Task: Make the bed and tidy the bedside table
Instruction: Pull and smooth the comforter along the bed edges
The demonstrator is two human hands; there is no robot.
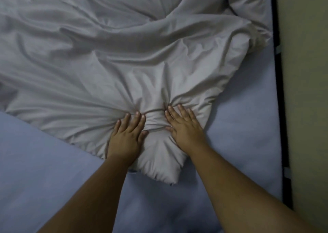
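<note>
Blue sheet (239, 126) under rumpled duvet (106, 73), left hand (126, 135) and right hand (184, 126) flat, fingers spread, gripping nothing.

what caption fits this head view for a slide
Both hands, left hand and right hand, press into a bunched corner of the white duvet on a blue sheet.

The head view is dim and flat, with a cool bluish cast and soft, slightly smeared detail throughout. Deeper shadow pools in the folds of the duvet (124, 51) at upper centre, while straight lines at the right edge bow from wide-angle distortion.
</note>
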